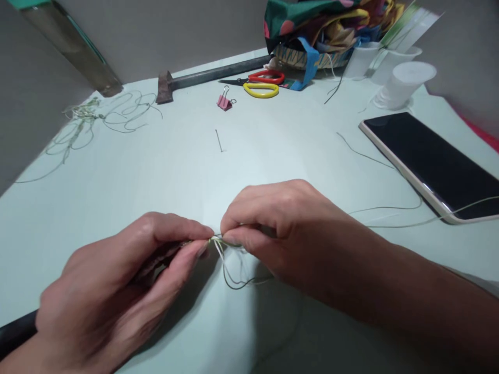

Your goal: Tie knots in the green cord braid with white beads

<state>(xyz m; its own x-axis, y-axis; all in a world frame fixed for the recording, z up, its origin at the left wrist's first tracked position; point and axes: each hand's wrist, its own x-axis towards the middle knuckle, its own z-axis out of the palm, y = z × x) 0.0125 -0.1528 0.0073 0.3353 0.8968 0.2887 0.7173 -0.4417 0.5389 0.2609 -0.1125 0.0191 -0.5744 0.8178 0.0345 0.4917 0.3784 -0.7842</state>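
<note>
Pinches a small gathering of thin green and white cords between both hands, just left of the frame's centre line and below mid-height. Grips from one side with the left hand, thumb and index fingers closed together at the tips, and from the other with the right hand, fingers likewise drawn shut on a strand. Leaves almost no gap between the two sets of fingertips — just a short stretch of cord, with white strands and a dark green loop dangling below. Cannot tell whether that loop touches the pale, smooth tabletop.

At the right edge, shows a black-screened smartphone in a pale case, with a long thin cord crossing its lower corner. Has a single straight metal pin above the hands, then a pink metal binder clip and, near it, scissors with red and yellow handles. Behind these, holds a dark-handled hammer with a rusty head lying lengthwise, and in the upper left a loose tangle of thin green cord near the foot of a slanting brown block with a green top. In the upper right, includes a woven basket heaped with multicoloured patterned cloth — and, to its right, white translucent containers and a white plastic spool.
</note>
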